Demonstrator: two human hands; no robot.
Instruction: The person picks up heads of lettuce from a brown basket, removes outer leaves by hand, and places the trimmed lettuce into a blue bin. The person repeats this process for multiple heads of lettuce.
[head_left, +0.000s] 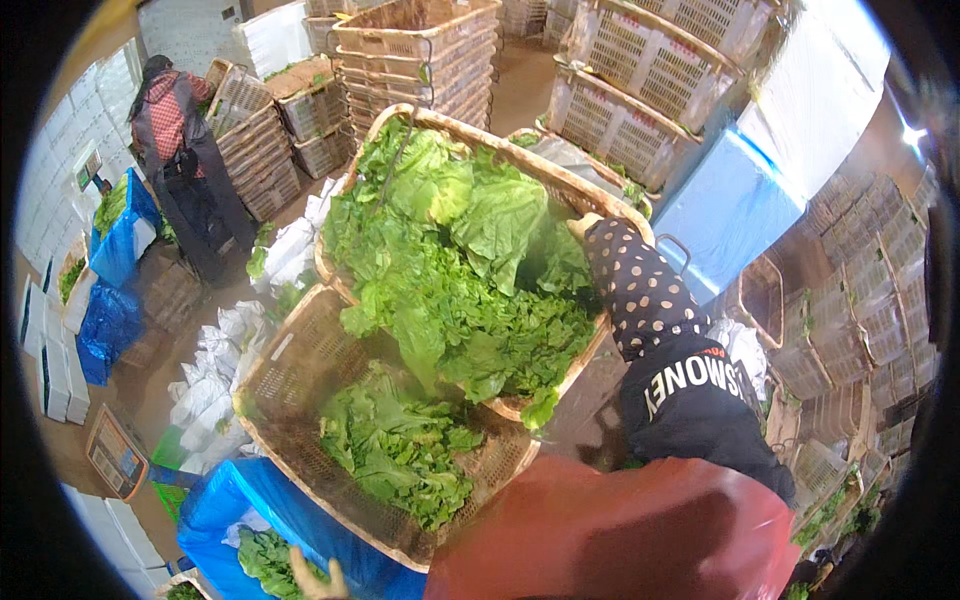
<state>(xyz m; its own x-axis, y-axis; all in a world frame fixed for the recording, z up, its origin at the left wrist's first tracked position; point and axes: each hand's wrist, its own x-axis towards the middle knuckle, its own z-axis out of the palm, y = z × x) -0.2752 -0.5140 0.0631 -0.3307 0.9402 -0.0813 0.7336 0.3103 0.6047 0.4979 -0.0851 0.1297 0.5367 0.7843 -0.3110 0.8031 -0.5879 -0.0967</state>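
Before me, a worn plastic crate (525, 154) full of green leaf lettuce (480, 225) overlaps the back of a lower crate (292, 367). Leaves hang over its near edge, above a smaller heap of lettuce (397, 442) in the lower crate. My right hand (583, 225), at the end of a polka-dot sleeve, reaches to the far right inner wall of the upper crate, just below the rim. Its fingers are partly hidden, so a grip cannot be made out. At the bottom edge, my left hand (319, 577) has its fingers apart beside lettuce in a blue-lined container (255, 480).
A person (176, 142) bends over crates at the back left. Stacked crates (420, 60) stand behind, with more at the right (637, 112). A blue-sided block (727, 210) is right of my arm. White sacks (217, 367) and a scale (116, 454) lie left.
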